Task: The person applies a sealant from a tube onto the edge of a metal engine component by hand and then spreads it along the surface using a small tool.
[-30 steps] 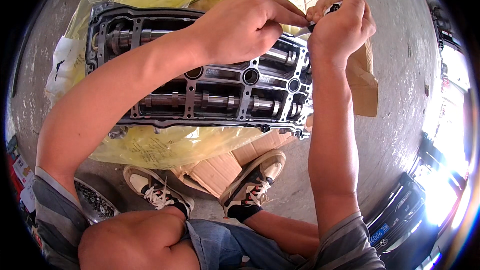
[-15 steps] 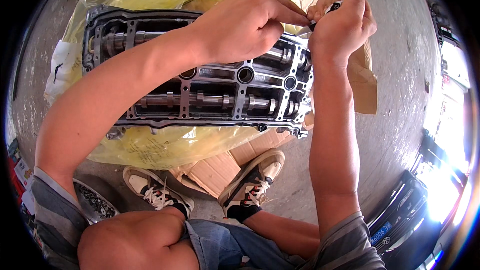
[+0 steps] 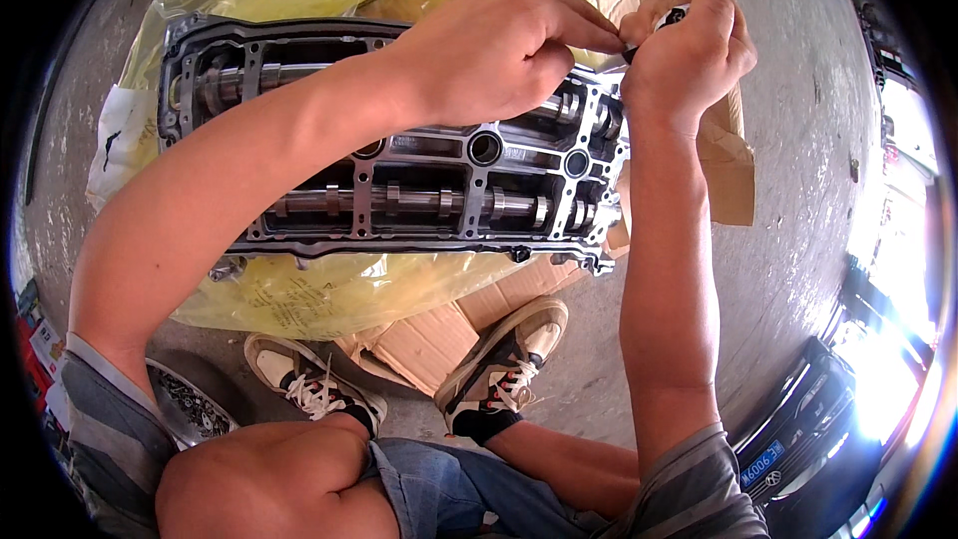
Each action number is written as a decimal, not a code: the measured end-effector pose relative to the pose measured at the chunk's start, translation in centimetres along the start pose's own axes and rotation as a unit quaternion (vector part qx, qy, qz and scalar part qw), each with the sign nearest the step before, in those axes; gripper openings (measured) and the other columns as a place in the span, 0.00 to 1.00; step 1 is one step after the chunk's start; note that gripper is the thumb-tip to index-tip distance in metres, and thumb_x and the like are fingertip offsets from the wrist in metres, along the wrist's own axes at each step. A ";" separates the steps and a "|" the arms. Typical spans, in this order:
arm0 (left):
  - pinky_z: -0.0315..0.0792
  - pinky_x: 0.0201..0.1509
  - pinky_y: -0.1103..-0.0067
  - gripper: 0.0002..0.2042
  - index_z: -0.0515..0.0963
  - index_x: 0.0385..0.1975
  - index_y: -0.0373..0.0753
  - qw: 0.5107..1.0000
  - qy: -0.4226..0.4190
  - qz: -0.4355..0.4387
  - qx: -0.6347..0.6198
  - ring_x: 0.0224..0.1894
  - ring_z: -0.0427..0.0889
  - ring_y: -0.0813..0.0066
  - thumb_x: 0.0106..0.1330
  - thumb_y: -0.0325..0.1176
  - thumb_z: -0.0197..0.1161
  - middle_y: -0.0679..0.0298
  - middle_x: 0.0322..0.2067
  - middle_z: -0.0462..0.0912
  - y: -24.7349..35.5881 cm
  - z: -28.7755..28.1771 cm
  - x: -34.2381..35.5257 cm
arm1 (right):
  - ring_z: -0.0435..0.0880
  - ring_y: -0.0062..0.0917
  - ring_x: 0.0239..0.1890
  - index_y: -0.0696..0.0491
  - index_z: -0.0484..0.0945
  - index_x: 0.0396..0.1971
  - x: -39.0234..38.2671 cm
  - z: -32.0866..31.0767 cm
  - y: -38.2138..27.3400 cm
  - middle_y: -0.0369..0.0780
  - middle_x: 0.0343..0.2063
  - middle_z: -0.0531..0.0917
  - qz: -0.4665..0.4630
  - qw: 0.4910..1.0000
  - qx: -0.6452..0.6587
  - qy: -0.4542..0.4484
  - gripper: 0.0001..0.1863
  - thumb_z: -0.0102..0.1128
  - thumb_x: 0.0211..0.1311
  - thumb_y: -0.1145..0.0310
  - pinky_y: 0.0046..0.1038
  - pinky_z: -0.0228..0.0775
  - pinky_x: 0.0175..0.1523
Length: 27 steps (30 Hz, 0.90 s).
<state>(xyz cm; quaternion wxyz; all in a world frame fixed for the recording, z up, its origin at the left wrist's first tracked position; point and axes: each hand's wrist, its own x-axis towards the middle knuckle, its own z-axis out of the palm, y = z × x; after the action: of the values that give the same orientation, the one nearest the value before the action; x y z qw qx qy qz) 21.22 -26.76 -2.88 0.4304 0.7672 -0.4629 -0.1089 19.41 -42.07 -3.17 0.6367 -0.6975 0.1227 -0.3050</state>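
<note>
My right hand (image 3: pixel 689 60) is closed around a small black-and-white object (image 3: pixel 675 16), mostly hidden by the fingers, its kind unclear. My left hand (image 3: pixel 509 40) reaches across from the left, fingers spread, one fingertip against the dark end of that object. The left thumb is bent and apart from it. Below both hands lies a long engine cylinder head part (image 3: pixel 439 145) with two rows of camshafts, a black frame and round bores along its middle. My left forearm and hand cover part of its upper row.
Under the engine part are yellow plastic film (image 3: pixel 289 299) and flattened cardboard (image 3: pixel 424 344). A metal bowl of small parts (image 3: pixel 195 404) stands by my left knee. My shoes (image 3: pixel 509 354) are close to the part's near edge. A dark car front (image 3: pixel 808 429) shows at lower right.
The engine part has shifted very slightly left. Both hands have edged a little to the right, with the small object still in my right hand.
</note>
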 end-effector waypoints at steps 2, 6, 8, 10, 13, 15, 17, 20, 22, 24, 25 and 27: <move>0.26 0.68 0.47 0.19 0.78 0.48 0.43 1.000 0.007 0.003 0.026 0.68 0.54 0.61 0.56 0.24 0.51 0.67 0.52 0.76 -0.4 0.5 0.1 | 0.65 0.24 0.10 0.59 0.65 0.11 0.2 -0.1 0.2 0.42 0.08 0.68 0.003 1.000 0.008 0.002 0.17 0.43 0.56 0.67 0.24 0.58 0.18; 0.26 0.68 0.47 0.19 0.78 0.48 0.43 0.999 0.006 -0.002 0.050 0.68 0.54 0.60 0.56 0.24 0.51 0.67 0.52 0.76 -1.0 1.2 0.5 | 0.65 0.23 0.10 0.59 0.65 0.11 0.3 -0.3 0.3 0.42 0.07 0.68 0.004 1.000 0.020 -0.003 0.16 0.43 0.55 0.67 0.24 0.57 0.18; 0.26 0.68 0.46 0.19 0.78 0.48 0.43 1.000 -0.005 -0.003 0.026 0.68 0.54 0.60 0.56 0.24 0.51 0.67 0.52 0.76 -0.2 0.4 0.3 | 0.64 0.23 0.10 0.59 0.64 0.11 0.3 -0.4 0.4 0.42 0.07 0.68 0.008 1.000 0.020 -0.004 0.16 0.43 0.55 0.67 0.25 0.58 0.17; 0.27 0.68 0.46 0.19 0.78 0.47 0.43 1.000 -0.016 -0.003 0.001 0.67 0.54 0.60 0.56 0.24 0.51 0.67 0.52 0.76 0.2 0.2 0.5 | 0.64 0.23 0.10 0.59 0.64 0.11 0.4 -0.7 0.5 0.42 0.07 0.67 0.002 1.000 0.013 -0.006 0.16 0.43 0.56 0.67 0.25 0.58 0.17; 0.28 0.68 0.46 0.19 0.78 0.48 0.43 1.000 -0.017 0.002 0.004 0.67 0.54 0.59 0.56 0.24 0.51 0.67 0.52 0.76 0.3 0.1 0.5 | 0.63 0.23 0.09 0.59 0.65 0.11 0.3 -0.7 0.5 0.42 0.07 0.67 -0.006 1.000 0.005 -0.011 0.16 0.43 0.56 0.67 0.25 0.59 0.17; 0.28 0.68 0.46 0.19 0.78 0.48 0.43 1.000 -0.016 -0.001 0.006 0.67 0.54 0.59 0.56 0.24 0.51 0.67 0.52 0.76 0.2 0.4 0.5 | 0.62 0.23 0.09 0.59 0.65 0.11 0.4 -0.7 0.5 0.42 0.06 0.67 -0.009 1.000 -0.001 -0.013 0.17 0.43 0.56 0.67 0.25 0.59 0.17; 0.28 0.67 0.45 0.19 0.78 0.48 0.42 0.999 0.000 0.006 0.033 0.68 0.54 0.59 0.56 0.24 0.51 0.67 0.52 0.76 -0.1 0.9 0.8 | 0.62 0.23 0.09 0.59 0.65 0.11 0.4 -0.7 0.5 0.42 0.06 0.67 -0.009 1.000 0.013 -0.004 0.17 0.43 0.56 0.67 0.25 0.59 0.17; 0.28 0.67 0.45 0.19 0.77 0.48 0.42 0.999 -0.003 0.007 0.032 0.68 0.54 0.58 0.56 0.24 0.50 0.66 0.52 0.76 0.1 0.7 0.7 | 0.63 0.23 0.09 0.59 0.65 0.12 0.4 -0.8 0.4 0.41 0.06 0.66 0.004 1.000 0.000 0.002 0.16 0.44 0.56 0.66 0.26 0.58 0.17; 0.28 0.67 0.44 0.19 0.77 0.48 0.42 1.000 -0.022 0.002 0.003 0.68 0.54 0.58 0.56 0.24 0.50 0.66 0.52 0.76 0.0 1.0 1.1 | 0.63 0.23 0.10 0.59 0.66 0.13 0.7 -1.5 0.7 0.41 0.07 0.67 0.004 1.000 0.008 -0.004 0.16 0.44 0.57 0.66 0.26 0.58 0.17; 0.28 0.67 0.44 0.20 0.77 0.49 0.42 0.999 0.002 0.010 0.045 0.67 0.54 0.58 0.55 0.24 0.50 0.66 0.53 0.76 -0.3 1.5 1.4 | 0.64 0.23 0.10 0.59 0.66 0.14 0.8 -1.3 0.7 0.41 0.07 0.67 0.006 1.000 0.024 -0.012 0.16 0.44 0.57 0.66 0.26 0.58 0.17; 0.28 0.67 0.44 0.20 0.77 0.49 0.42 0.999 0.002 0.010 0.046 0.67 0.54 0.58 0.55 0.24 0.50 0.66 0.53 0.76 -0.6 1.5 1.1 | 0.64 0.23 0.10 0.59 0.67 0.14 0.8 -1.1 0.6 0.41 0.08 0.67 -0.005 1.000 0.001 0.028 0.16 0.45 0.57 0.66 0.26 0.58 0.17; 0.28 0.67 0.44 0.20 0.77 0.49 0.42 1.000 -0.011 0.009 0.008 0.67 0.54 0.58 0.55 0.23 0.50 0.66 0.53 0.76 0.1 1.2 1.2 | 0.64 0.23 0.10 0.59 0.67 0.15 0.8 -1.2 0.6 0.41 0.09 0.68 -0.016 0.997 -0.023 0.069 0.15 0.45 0.57 0.66 0.25 0.58 0.17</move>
<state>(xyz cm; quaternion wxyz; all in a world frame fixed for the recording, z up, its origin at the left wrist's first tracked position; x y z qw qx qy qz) 21.18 -28.42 -3.27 0.4201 0.7653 -0.4753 -0.1092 19.45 -43.61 -3.58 0.6053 -0.6912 0.1626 -0.3597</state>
